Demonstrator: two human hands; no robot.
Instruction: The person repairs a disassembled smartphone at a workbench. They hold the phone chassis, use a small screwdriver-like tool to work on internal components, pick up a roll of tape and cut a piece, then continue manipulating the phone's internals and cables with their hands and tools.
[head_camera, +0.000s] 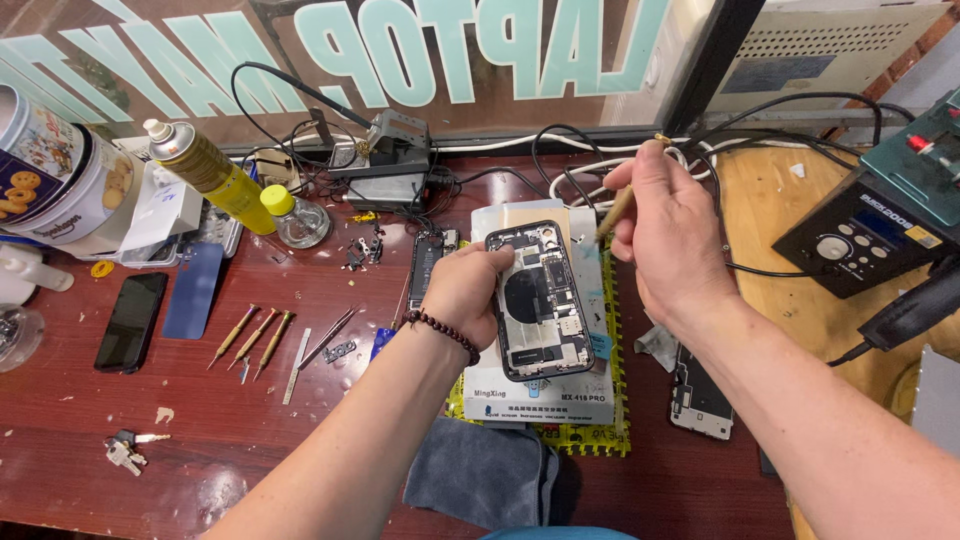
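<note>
The left hand (462, 290) is gripping an opened phone (538, 300) by its left edge — fingers wrapped around the frame, thumb lying on top. The phone is tilting up over a white mat (560, 392) near the middle of the table (200, 440), its insides showing. The right hand (668, 232) is hovering just above and to the right, fingers pinching a thin brass-coloured screwdriver (616, 210) pointing down toward the phone's top corner. Three more screwdrivers (252, 340) are lying toward the table's left side — beside a dark phone (131, 322).
</note>
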